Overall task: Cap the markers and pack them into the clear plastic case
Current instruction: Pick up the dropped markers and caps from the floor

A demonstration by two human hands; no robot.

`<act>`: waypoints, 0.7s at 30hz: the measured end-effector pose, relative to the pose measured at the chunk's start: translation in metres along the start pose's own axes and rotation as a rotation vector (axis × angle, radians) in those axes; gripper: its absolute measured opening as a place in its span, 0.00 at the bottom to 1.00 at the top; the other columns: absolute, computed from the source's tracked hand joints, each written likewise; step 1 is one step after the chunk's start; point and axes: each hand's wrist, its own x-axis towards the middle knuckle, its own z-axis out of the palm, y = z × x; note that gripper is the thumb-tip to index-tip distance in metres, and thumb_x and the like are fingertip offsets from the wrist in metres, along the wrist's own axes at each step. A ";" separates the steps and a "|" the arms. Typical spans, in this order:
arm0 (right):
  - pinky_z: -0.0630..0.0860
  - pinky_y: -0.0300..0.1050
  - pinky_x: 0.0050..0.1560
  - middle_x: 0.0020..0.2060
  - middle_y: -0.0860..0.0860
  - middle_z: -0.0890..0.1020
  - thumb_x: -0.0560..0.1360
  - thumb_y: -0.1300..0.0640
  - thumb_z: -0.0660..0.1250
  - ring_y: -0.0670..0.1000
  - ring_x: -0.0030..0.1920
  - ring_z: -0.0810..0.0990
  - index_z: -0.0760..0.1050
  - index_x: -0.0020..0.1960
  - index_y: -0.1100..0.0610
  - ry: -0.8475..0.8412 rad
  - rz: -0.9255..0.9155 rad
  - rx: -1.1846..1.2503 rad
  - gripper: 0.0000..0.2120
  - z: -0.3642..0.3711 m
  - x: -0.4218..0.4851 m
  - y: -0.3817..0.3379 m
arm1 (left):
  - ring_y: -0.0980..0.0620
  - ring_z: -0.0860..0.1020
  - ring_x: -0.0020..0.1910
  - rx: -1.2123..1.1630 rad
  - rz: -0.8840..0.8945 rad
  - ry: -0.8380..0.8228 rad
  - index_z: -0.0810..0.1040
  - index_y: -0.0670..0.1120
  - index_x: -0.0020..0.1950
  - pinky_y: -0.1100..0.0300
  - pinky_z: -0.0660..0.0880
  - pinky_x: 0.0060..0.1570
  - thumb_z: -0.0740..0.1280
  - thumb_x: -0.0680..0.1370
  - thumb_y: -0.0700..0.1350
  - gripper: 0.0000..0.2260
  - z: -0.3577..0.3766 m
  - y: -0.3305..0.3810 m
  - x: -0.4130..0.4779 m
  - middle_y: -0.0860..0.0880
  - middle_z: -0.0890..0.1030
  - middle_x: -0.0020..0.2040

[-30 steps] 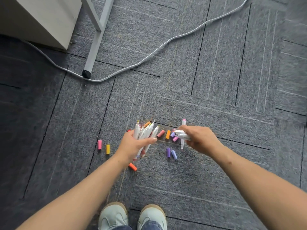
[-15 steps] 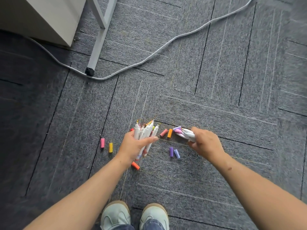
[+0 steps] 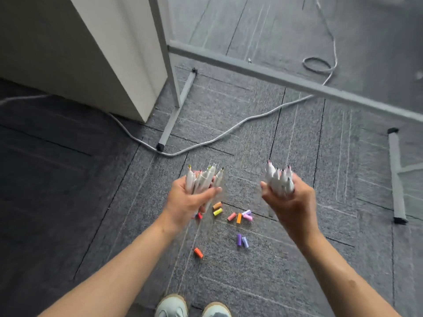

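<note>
Over open carpet (image 3: 263, 282), markers (image 3: 280, 183) above caps (image 3: 238, 218)

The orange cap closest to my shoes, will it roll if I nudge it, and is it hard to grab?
The orange cap is a short cylinder lying on its side, so a sideways nudge would probably roll it, though the carpet likely stops it quickly. It looks like small, stiff plastic, so probably light and easy to pinch.
</note>
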 end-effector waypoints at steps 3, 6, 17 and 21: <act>0.65 0.50 0.25 0.26 0.44 0.66 0.69 0.47 0.70 0.49 0.26 0.64 0.65 0.35 0.50 0.045 -0.070 0.124 0.15 -0.021 0.021 -0.078 | 0.57 0.74 0.24 0.016 0.168 0.009 0.78 0.36 0.40 0.67 0.70 0.25 0.74 0.70 0.36 0.06 -0.003 0.071 -0.036 0.49 0.77 0.27; 0.66 0.43 0.24 0.26 0.46 0.69 0.68 0.48 0.72 0.44 0.25 0.64 0.66 0.34 0.54 0.075 -0.139 0.185 0.17 -0.040 0.036 -0.163 | 0.57 0.73 0.24 0.064 0.347 0.082 0.80 0.44 0.38 0.65 0.69 0.24 0.79 0.68 0.40 0.08 -0.008 0.143 -0.078 0.50 0.77 0.26; 0.72 0.52 0.31 0.29 0.56 0.76 0.70 0.47 0.72 0.49 0.29 0.73 0.74 0.37 0.55 -0.098 -0.399 0.579 0.12 -0.057 0.018 -0.445 | 0.53 0.68 0.25 0.081 0.721 0.489 0.80 0.49 0.38 0.62 0.66 0.25 0.75 0.66 0.49 0.07 -0.059 0.317 -0.279 0.50 0.72 0.25; 0.73 0.59 0.31 0.30 0.59 0.75 0.73 0.45 0.70 0.61 0.31 0.75 0.71 0.36 0.60 -0.249 -0.522 0.666 0.19 -0.041 -0.021 -0.538 | 0.51 0.67 0.23 0.116 0.825 0.675 0.75 0.43 0.33 0.61 0.65 0.24 0.73 0.68 0.49 0.12 -0.100 0.349 -0.369 0.48 0.70 0.23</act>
